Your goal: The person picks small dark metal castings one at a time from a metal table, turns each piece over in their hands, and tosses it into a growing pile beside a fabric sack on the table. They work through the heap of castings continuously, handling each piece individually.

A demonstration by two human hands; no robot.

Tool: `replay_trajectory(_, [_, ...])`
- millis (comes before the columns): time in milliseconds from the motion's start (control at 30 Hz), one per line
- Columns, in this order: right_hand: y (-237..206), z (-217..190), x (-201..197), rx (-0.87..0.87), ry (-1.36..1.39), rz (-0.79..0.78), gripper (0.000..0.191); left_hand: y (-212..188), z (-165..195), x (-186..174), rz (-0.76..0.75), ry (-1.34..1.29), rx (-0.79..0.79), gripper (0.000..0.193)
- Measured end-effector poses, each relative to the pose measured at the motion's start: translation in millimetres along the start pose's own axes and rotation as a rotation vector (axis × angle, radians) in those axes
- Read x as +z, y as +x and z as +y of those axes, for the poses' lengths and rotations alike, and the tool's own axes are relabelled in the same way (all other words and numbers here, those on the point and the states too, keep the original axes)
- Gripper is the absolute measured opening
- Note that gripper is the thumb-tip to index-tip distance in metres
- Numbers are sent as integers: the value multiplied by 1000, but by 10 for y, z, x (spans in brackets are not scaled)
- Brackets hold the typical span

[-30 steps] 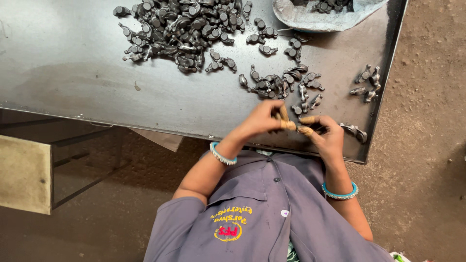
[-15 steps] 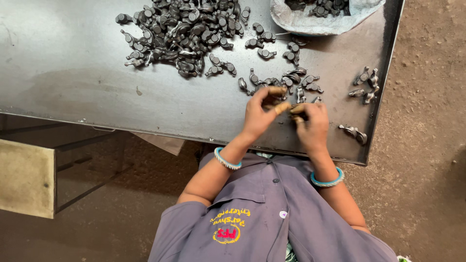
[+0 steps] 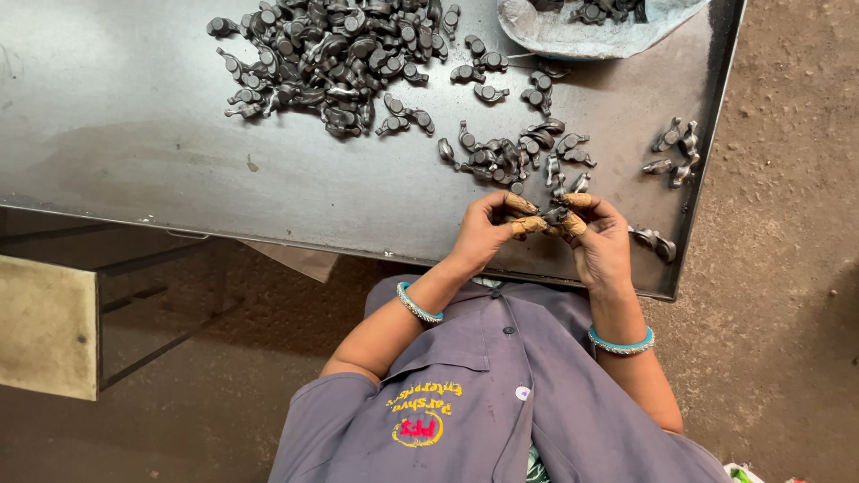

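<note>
1. A small dark metal part (image 3: 552, 217) is pinched between the left hand (image 3: 483, 234) and right hand (image 3: 601, 241) — at the tray's (image 3: 179, 179) near edge.
2. Since 1 second ago, both hands have drifted toward 12 o'clock — closer to the nearest cluster of parts (image 3: 514, 156).

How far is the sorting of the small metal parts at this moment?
Done: a few dark metal parts lie apart at the grey metal table's right edge. In hand: left hand and right hand hold one part. Left: the big heap and nearer cluster.
</note>
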State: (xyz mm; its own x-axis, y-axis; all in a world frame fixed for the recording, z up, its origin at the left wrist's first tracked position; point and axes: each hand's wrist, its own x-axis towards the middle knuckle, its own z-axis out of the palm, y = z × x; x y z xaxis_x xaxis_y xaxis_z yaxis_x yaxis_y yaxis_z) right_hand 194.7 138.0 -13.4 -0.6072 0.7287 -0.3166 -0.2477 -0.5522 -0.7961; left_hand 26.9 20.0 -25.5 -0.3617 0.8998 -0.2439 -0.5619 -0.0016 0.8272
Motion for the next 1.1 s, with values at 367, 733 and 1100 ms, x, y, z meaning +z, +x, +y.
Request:
replay_trajectory(367, [-77, 31, -54, -45, 102, -41, 29, -92, 94, 45, 34, 367, 174, 26])
replay_trajectory(733, [-90, 11, -18, -31, 81, -68, 28, -10, -10, -1, 30, 48, 84, 23])
replay_trajectory(1100, [-100, 36, 30, 24, 44, -52, 25, 8, 12, -10, 32, -123, -36, 15])
